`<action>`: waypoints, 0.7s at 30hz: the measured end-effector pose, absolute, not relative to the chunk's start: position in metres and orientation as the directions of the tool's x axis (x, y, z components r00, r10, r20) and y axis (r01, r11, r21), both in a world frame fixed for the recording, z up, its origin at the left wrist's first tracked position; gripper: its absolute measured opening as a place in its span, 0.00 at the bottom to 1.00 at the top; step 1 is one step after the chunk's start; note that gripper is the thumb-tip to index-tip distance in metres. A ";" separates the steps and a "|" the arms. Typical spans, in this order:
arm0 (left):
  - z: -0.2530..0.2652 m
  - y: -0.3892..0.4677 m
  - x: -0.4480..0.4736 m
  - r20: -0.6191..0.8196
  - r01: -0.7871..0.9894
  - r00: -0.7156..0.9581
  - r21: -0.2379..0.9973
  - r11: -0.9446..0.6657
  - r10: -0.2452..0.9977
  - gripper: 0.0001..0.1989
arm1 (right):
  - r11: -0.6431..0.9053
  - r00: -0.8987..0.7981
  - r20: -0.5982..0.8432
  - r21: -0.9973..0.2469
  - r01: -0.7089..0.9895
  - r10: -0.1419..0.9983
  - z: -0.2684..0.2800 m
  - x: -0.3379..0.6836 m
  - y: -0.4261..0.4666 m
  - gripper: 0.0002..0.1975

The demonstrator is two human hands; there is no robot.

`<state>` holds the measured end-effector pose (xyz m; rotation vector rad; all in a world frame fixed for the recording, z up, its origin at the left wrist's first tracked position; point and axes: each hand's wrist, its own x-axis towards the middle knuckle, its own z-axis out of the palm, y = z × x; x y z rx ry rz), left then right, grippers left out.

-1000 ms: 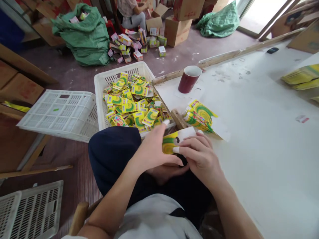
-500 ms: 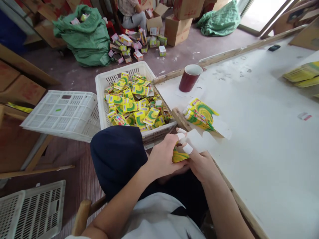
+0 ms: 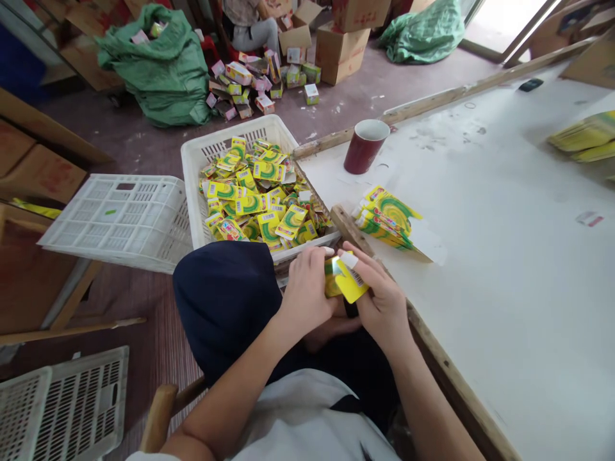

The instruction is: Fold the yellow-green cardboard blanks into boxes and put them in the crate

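Between my two hands, above my lap, is a small yellow and green carton (image 3: 353, 285) with a barcode flap facing up. My left hand (image 3: 308, 285) grips its left side, fingers curled round the body. My right hand (image 3: 382, 298) pinches the right end, its taped thumb pressed on the flap. White tape wraps several of my fingertips. Just beyond my hands, a white plastic crate (image 3: 192, 192) holds many such yellow cartons (image 3: 252, 203). On the white table (image 3: 494, 307) lies a small stack of flat carton blanks (image 3: 387, 214), near the wooden edge.
A dark red mug (image 3: 366, 148) stands behind the blanks. More yellow blanks (image 3: 583, 137) lie at the far right. White crates (image 3: 118, 214) are at left. Beyond are a green sack (image 3: 163, 77), piled small boxes (image 3: 254, 80), large cardboard boxes (image 3: 341, 51) and a seated person (image 3: 250, 25).
The carton has been turned and its white open flaps no longer show; a yellow barcode flap is now folded over under my right thumb. Both hands have drawn slightly closer to me.
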<state>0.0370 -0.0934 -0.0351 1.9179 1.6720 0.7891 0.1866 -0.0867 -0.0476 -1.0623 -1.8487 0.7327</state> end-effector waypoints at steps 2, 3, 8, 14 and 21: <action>-0.032 -0.092 0.032 0.059 0.761 0.109 0.637 -0.122 0.992 0.26 | 0.489 -0.325 0.378 -0.771 0.408 0.867 -0.051 0.188 -0.084 0.26; -0.030 -0.092 0.029 0.031 0.778 0.112 0.620 -0.107 0.993 0.26 | 0.500 -0.370 0.359 -0.753 0.428 0.857 -0.052 0.188 -0.084 0.26; -0.023 -0.088 0.021 -0.028 0.790 0.163 0.603 -0.114 0.986 0.26 | 0.445 -0.430 0.240 -0.758 0.477 0.870 -0.054 0.196 -0.081 0.18; -0.017 -0.087 0.022 -0.086 0.769 0.234 0.626 -0.130 0.969 0.26 | 0.374 -0.542 0.128 -0.849 0.372 0.830 -0.038 0.219 -0.071 0.12; -0.024 -0.086 0.020 -0.091 0.751 0.188 0.655 -0.084 0.978 0.27 | 0.306 -0.419 0.149 -0.890 0.337 0.896 -0.044 0.199 -0.080 0.13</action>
